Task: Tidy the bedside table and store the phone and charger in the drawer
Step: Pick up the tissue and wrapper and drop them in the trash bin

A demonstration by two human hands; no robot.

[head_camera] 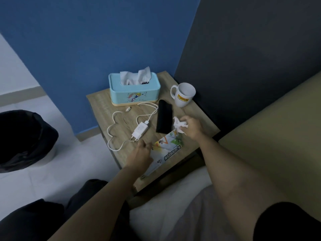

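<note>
1. Currently, your right hand (192,126) is closed around a crumpled tissue (178,125) just beside the phone (164,119). Lift it straight up so the phone is not dragged.
2. Your left hand (142,152) rests with loosely curled fingers on the scissors package (165,153), gripping nothing firmly. Pinch its near edge before lifting.
3. Note that the phone and charger (140,130) lie on the bedside table (102,108); the cable (118,129) loops loosely. No drawer is visible.
4. Check containers: the tissue box (133,94) holds tissues; the mug (184,96) looks empty; the bin (24,138) is black-lined, contents unseen.
</note>
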